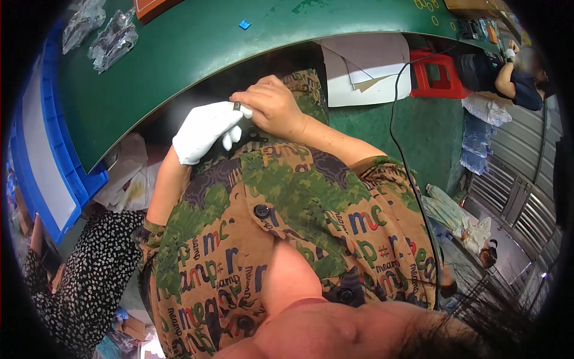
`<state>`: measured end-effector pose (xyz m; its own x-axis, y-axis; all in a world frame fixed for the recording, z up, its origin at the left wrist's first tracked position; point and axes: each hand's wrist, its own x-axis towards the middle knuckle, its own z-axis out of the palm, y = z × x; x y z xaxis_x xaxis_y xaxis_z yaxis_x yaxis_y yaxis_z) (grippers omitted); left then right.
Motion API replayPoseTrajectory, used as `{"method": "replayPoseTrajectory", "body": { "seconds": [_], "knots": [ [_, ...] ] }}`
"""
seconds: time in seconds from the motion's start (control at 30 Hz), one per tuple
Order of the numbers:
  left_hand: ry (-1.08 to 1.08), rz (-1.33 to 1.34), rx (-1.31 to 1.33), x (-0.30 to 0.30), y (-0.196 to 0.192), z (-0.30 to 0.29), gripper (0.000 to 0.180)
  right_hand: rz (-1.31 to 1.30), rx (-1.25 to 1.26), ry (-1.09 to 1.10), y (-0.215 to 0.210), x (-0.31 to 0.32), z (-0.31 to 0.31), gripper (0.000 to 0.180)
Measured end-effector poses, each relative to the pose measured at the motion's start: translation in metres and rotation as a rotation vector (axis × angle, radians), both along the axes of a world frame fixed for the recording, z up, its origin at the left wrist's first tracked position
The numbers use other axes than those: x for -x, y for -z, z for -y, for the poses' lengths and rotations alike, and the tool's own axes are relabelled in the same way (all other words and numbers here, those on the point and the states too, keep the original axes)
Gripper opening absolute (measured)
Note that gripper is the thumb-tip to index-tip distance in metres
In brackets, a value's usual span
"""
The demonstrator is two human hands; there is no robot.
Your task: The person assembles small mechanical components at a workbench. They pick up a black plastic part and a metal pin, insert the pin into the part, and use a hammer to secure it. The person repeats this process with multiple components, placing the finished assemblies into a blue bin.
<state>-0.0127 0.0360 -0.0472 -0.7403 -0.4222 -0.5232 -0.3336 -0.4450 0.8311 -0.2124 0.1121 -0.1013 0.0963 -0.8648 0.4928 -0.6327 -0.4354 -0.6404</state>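
In a white glove, my left hand is closed, thumb and forefinger pinched at a small dark piece too small to name. My bare right hand meets it from the right, fingers curled and pressed together against the gloved fingertips. Whatever the right fingers may grip is hidden. Both hands are over my lap, just on the near side of the table edge. Beyond them lies the green tabletop, with a small blue scrap on it.
Clear plastic bags and an orange box occupy the table's left part. A blue-rimmed tray stands at left, beside a person in dark floral clothing. Rightward are white cardboard, a black cable, a red stool and another person.
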Motion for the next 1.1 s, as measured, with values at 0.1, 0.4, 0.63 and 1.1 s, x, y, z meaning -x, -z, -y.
{"method": "replayPoseTrajectory", "body": {
  "seconds": [0.1, 0.4, 0.63, 1.1],
  "knots": [
    [-0.026, -0.033, -0.016, -0.003, 0.005, 0.0, 0.027, 0.015, 0.01, 0.007, 0.003, -0.002, 0.003, 0.02],
    [-0.064, -0.022, -0.053, 0.0, -0.006, -0.008, 0.027, -0.07, -0.002, -0.013, 0.008, 0.0, -0.001, 0.018],
    [-0.049, -0.06, -0.061, 0.001, -0.002, 0.003, 0.027, -0.123, 0.051, -0.023, -0.005, 0.008, 0.006, 0.021],
    [-0.042, -0.031, -0.239, -0.002, 0.019, 0.008, 0.029, 0.025, -0.167, -0.051, 0.01, 0.005, -0.003, 0.019]
  ]
}}
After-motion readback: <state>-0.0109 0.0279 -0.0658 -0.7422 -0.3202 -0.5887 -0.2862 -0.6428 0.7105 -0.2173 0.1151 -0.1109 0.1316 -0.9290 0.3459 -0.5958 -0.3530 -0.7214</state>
